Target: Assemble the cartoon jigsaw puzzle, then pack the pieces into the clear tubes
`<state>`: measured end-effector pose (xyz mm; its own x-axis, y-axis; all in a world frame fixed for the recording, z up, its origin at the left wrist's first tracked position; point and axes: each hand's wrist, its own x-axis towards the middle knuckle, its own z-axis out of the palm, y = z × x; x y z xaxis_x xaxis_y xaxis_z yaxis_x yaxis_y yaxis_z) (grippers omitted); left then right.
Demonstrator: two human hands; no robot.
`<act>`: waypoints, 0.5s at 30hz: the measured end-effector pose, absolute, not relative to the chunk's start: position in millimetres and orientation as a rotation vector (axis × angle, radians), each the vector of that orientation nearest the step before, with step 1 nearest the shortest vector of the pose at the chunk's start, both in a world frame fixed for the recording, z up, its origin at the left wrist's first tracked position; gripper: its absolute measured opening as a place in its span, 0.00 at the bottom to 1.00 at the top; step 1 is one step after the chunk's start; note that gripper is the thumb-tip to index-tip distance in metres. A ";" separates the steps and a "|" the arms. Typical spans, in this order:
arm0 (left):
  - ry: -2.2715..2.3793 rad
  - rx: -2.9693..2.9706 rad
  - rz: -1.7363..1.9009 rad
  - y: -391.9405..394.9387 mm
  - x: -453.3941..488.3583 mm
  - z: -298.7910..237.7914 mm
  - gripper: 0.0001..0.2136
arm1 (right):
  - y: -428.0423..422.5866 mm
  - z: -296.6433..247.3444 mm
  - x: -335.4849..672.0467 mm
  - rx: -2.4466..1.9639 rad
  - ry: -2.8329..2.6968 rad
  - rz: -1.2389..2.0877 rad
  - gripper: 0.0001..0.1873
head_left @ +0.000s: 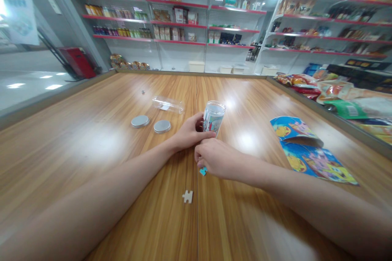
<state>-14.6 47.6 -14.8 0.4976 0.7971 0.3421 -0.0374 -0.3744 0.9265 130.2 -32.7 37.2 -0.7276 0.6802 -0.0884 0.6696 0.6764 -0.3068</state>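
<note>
A clear plastic jar with a printed picture on its side stands upright and lidless on the table. My left hand is wrapped around its near left side. Just in front of the jar, my right hand has its fingers curled together and pointing down. A small blue jigsaw piece shows right at those fingertips, which appear to pinch it; the grip itself is partly hidden. Nearer to me, a pale jigsaw piece lies on the wood, apart from both hands.
Two round silver lids lie left of my left hand, near a clear plastic tube on its side. To the right is a folded blue cartoon sheet. Packaged goods lie beyond the table's right edge. Stocked shelves stand behind.
</note>
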 end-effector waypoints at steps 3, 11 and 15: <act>0.642 1.709 1.023 47.7 -14.7 -14.6 0.25 | -36.3 41.9 129.4 -1.201 -2.855 0.458 0.06; 0.656 1.734 1.012 46.6 -15.1 -13.0 0.24 | -34.8 41.0 130.0 -1.121 -2.906 0.425 0.07; 0.641 1.698 1.040 48.4 -15.0 -14.9 0.24 | -29.4 51.2 135.6 -1.032 -2.861 0.480 0.06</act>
